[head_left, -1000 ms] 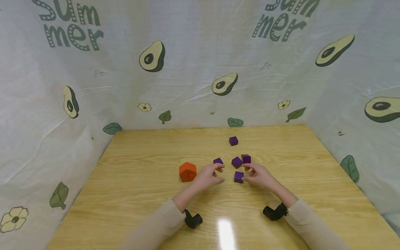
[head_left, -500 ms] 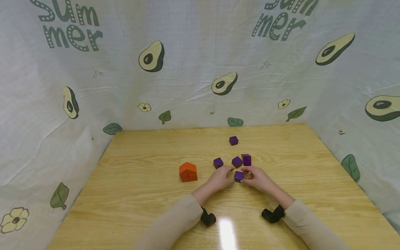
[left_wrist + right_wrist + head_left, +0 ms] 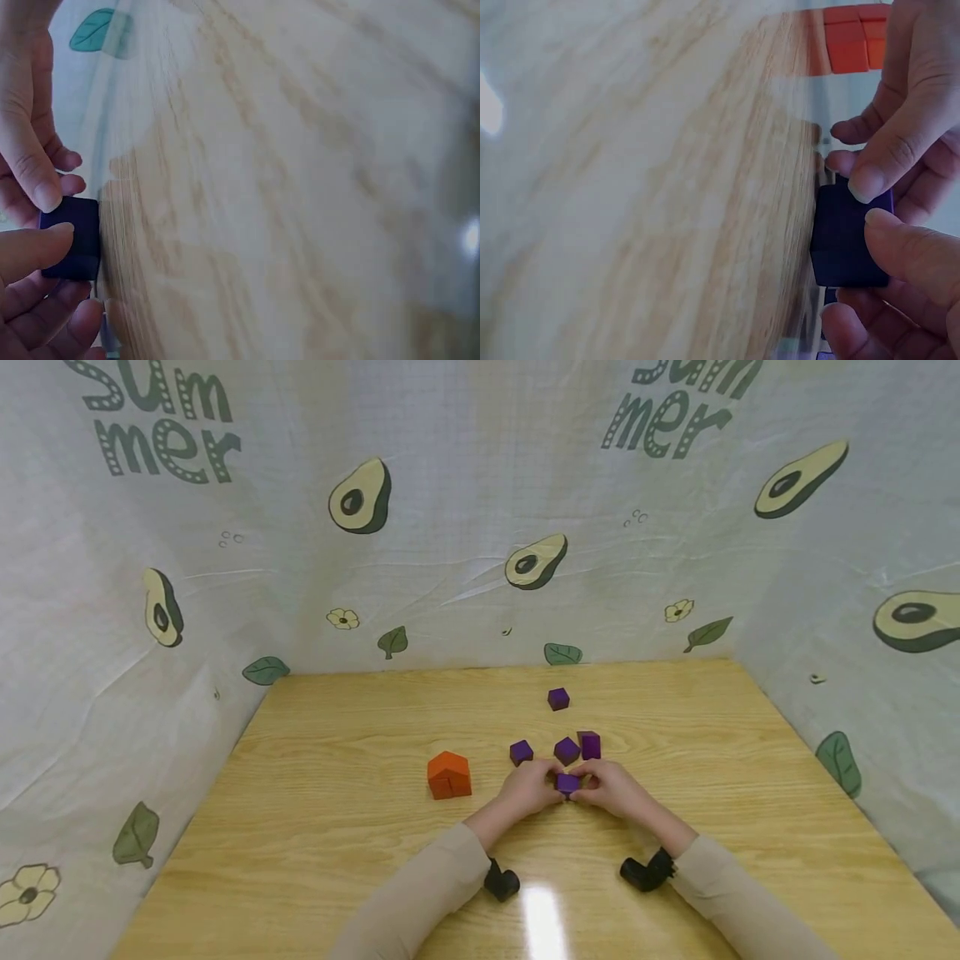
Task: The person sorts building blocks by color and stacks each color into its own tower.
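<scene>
A small purple block (image 3: 567,782) is pinched by both hands at once, low over the wooden table. My left hand (image 3: 529,786) grips its left side and my right hand (image 3: 609,787) its right side. In the left wrist view, the left thumb (image 3: 41,251) lies across the near face of the block (image 3: 81,240). The right wrist view has both thumbs pressing that same face, with fingers curled behind the block (image 3: 844,236). Just beyond the hands are two more purple pieces, a cube (image 3: 567,751) and a taller block (image 3: 590,745).
Another purple cube (image 3: 521,752) lies behind the left hand, and one more (image 3: 558,699) sits farther back. Left of the hands stands a group of orange blocks (image 3: 449,776) set together. A printed cloth (image 3: 450,593) hangs behind the wooden table (image 3: 337,735) and along its sides.
My left hand has come right, from near the orange blocks to the purple block. Both hands now grip that block, which has shifted slightly left. The other blocks stay put.
</scene>
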### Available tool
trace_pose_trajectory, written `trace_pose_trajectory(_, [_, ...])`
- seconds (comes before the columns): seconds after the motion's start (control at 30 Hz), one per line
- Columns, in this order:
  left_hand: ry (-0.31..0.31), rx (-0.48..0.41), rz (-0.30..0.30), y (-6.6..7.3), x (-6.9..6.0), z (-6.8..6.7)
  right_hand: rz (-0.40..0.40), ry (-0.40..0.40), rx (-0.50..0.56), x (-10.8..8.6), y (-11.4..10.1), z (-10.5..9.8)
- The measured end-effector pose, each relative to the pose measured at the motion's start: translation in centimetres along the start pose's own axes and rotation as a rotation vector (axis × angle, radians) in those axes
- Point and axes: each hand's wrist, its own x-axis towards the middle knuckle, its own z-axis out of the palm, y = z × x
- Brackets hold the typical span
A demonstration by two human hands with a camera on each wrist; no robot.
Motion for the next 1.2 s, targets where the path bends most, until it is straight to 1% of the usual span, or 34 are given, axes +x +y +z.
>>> trace_pose_trajectory(0.2, [-0.036,-0.038,-0.038,-0.5,-0.5,-0.6,-0.043,-0.052,0.043,0.7,-0.2,0.2])
trace_pose_trajectory(0.5, [-0.054,-0.086,-0.074,-1.2,-1.0,-1.0,-0.077,-0.059,0.061,1.4,-0.7,1.0])
trace_pose_trajectory(0.63, [-0.044,-0.106,-0.092,-1.4,-1.4,-1.1,-0.078,-0.069,0.074,1.5,-0.7,1.4])
trace_pose_trajectory(0.7, [-0.035,-0.136,-0.1,-1.5,-1.6,-1.2,-0.072,-0.075,0.076,1.6,-0.7,1.5])
trace_pose_trajectory(0.9, [-0.038,-0.236,-0.117,-2.2,-2.0,-1.2,-0.046,-0.1,0.087,1.7,-0.8,1.8])
trace_pose_trajectory(1.03, [-0.02,-0.268,-0.129,-2.5,-2.0,-1.1,-0.041,-0.102,0.09,1.8,-1.0,1.8])
trace_pose_trajectory(1.2, [-0.001,-0.281,-0.142,-2.6,-2.1,-1.1,-0.027,-0.098,0.082,1.9,-1.2,1.7])
